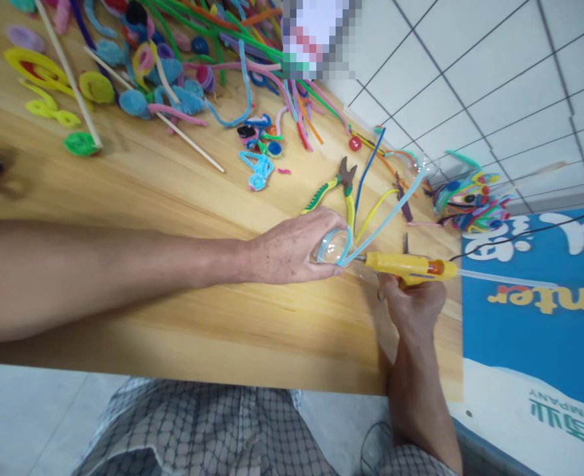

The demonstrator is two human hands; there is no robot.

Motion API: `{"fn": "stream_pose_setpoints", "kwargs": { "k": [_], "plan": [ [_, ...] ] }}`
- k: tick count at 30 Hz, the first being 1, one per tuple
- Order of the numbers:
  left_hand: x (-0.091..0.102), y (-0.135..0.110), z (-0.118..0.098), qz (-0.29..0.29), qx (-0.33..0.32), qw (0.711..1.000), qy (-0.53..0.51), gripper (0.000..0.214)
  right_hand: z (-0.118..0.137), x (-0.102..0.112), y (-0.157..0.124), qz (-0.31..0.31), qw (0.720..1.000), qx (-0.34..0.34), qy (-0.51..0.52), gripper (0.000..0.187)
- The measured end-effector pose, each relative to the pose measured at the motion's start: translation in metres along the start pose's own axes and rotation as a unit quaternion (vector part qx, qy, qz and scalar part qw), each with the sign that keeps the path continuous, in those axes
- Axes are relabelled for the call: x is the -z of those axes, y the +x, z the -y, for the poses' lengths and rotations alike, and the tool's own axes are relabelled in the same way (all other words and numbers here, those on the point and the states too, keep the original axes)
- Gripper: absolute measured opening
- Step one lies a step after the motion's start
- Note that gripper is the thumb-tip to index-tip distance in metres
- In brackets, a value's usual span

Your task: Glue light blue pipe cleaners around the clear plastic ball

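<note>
My left hand [296, 250] is closed around a clear rounded plastic piece [332, 247], thumb and fingers on either side of it. A light blue pipe cleaner [386, 221] loops over that piece, and its long free end slants up to the right. In my right hand [415, 304] is a yellow glue gun [405, 264], gripped by its handle, with a pale glue stick [510, 279] jutting from the back. The gun's nozzle points left and meets or nearly meets the pipe cleaner at the clear piece. Green-and-yellow pliers [345, 178] lie just beyond my left hand.
Pipe cleaners [197, 26] and small fuzzy shapes crowd the back left of the wooden table [222, 330]. Thin wooden sticks [69, 73] lie among them. A colourful bundle [470, 198] sits at the right by the tiled wall [495, 79]. A dark cord [524, 228] crosses the blue printed board [534, 324].
</note>
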State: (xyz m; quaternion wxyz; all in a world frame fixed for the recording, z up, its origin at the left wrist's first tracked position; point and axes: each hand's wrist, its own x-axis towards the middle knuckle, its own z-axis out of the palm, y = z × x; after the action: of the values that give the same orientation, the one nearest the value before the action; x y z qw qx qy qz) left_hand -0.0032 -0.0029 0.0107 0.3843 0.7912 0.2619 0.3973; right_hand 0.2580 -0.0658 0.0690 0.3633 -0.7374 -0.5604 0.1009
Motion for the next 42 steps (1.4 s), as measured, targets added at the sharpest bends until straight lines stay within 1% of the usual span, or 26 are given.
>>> {"fn": "stream_pose_setpoints", "kwargs": {
  "k": [7, 11, 19, 27, 37, 42],
  "plan": [
    [0.000, 0.000, 0.000, 0.001, -0.003, 1.000, 0.004, 0.045, 0.000, -0.002, 0.000, -0.013, 1.000, -0.009, 0.007, 0.022],
    [-0.001, 0.000, 0.001, -0.004, -0.003, 1.000, -0.001, 0.046, -0.002, -0.003, -0.002, -0.021, 1.000, -0.014, 0.009, 0.020],
    [-0.001, 0.000, 0.001, -0.002, -0.005, 1.000, -0.005, 0.047, -0.006, -0.001, 0.001, -0.013, 1.000, 0.023, -0.012, 0.018],
    [-0.001, 0.000, 0.001, -0.003, -0.008, 1.000, -0.009, 0.047, -0.009, -0.002, -0.001, -0.015, 1.000, 0.015, 0.008, 0.018],
    [-0.002, 0.000, 0.001, -0.006, -0.015, 1.000, -0.004, 0.046, -0.010, -0.002, -0.002, -0.027, 1.000, 0.017, 0.000, 0.019],
    [-0.002, 0.000, 0.002, -0.006, -0.013, 1.000, -0.005, 0.046, -0.012, -0.001, -0.001, -0.022, 1.000, 0.020, -0.010, 0.019]
  ]
}}
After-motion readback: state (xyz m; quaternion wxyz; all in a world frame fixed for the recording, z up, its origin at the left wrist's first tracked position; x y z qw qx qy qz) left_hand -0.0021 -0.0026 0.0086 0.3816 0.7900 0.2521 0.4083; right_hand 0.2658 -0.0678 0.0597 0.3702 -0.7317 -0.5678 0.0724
